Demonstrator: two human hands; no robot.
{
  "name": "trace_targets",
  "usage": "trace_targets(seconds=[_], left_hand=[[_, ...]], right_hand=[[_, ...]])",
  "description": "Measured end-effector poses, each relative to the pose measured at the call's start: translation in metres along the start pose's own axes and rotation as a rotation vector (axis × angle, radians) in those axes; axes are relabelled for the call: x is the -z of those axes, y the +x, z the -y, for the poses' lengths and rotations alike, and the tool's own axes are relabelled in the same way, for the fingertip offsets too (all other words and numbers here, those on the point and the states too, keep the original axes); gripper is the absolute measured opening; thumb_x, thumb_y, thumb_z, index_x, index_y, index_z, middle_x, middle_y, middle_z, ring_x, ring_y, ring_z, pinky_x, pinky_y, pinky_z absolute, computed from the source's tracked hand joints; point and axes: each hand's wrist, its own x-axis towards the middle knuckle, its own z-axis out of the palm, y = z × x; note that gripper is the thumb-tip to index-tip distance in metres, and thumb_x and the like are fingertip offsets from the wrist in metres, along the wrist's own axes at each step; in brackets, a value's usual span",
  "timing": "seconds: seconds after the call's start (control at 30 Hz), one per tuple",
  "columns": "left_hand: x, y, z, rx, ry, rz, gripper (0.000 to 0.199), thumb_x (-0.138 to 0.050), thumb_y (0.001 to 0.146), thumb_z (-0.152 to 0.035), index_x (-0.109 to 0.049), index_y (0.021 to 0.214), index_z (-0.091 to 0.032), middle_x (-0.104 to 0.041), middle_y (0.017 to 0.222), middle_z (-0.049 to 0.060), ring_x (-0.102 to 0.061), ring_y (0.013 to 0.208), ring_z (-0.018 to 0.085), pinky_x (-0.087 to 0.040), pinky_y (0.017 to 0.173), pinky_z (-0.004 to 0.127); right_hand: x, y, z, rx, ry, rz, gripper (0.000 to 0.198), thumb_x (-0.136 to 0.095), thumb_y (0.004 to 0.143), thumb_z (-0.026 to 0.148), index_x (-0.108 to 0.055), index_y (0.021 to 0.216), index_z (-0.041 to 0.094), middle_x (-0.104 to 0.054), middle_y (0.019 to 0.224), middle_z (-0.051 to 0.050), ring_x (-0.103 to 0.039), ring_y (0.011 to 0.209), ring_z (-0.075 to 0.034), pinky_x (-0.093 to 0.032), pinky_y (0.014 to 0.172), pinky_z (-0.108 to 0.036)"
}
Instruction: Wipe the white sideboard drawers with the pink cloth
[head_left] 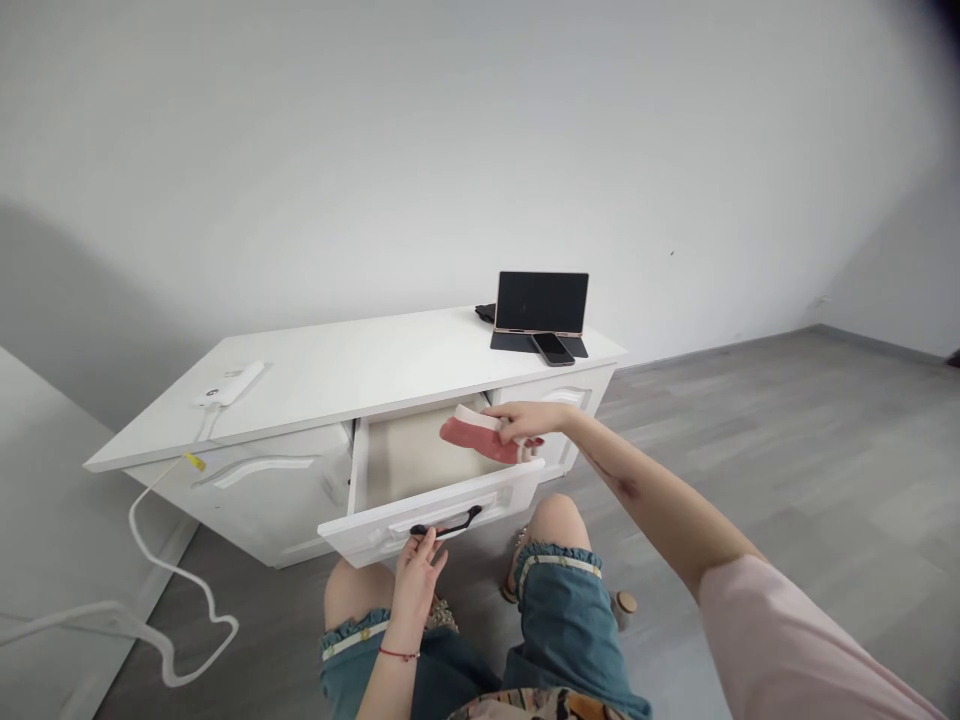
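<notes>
A white drawer [427, 511] is pulled out of the middle of a white cabinet, and its pale inner floor shows. My left hand [416, 575] is at the left end of the black drawer handle [465, 518], its fingertips hooked on it from below. Over the drawer's right part, my right hand [517, 420] grips a soft-looking, flat red-and-white item [472, 433] from above. Its exact kind is unclear. The item slants down to the right, and part of it is hidden behind my fingers.
On the cabinet top [360, 360] stand a tablet [541, 302] with a keyboard cover, a phone [553, 349] and a dark item behind. A white power strip [231, 385] lies at the left, its cable [172, 570] hanging to the floor. A bottle with a wooden-looking cap [625, 603] stands by my leg.
</notes>
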Motion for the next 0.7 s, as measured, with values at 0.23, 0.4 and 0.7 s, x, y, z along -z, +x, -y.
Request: trace_targets(seconds=[0.23,0.4,0.7], left_hand=[[-0.001,-0.002,0.003,-0.032,-0.002,0.034,0.027,-0.086,0.06,-0.02,-0.059,0.066,-0.018,-0.073,0.08,0.002,-0.067,0.077,0.015,-0.052,0.078,0.034],[-0.001,-0.003,0.005,-0.054,-0.006,0.039,0.026,-0.086,0.061,-0.021,-0.061,0.068,-0.018,-0.073,0.081,0.003,-0.066,0.077,0.015,-0.052,0.076,0.033],[0.001,0.004,0.017,-0.09,-0.082,0.004,0.032,-0.083,0.06,-0.016,-0.052,0.062,-0.021,-0.065,0.069,-0.003,-0.064,0.072,0.015,-0.053,0.078,0.034]], right_hand=[[-0.108,-0.035,-0.045,-0.093,-0.429,-0.562,0.064,-0.048,0.081,0.006,-0.051,0.142,0.025,-0.049,0.145,-0.011,-0.046,0.13,-0.029,-0.036,0.112,-0.04],[-0.151,-0.009,-0.037,-0.268,-0.533,-0.614,0.056,-0.046,0.091,0.017,-0.046,0.146,0.022,-0.054,0.139,-0.014,-0.046,0.128,-0.034,-0.036,0.111,-0.045],[-0.196,0.036,0.028,-0.1,-0.684,-0.615,0.056,-0.041,0.094,0.015,-0.037,0.15,0.016,-0.053,0.134,-0.022,-0.054,0.114,-0.03,-0.055,0.084,-0.041]])
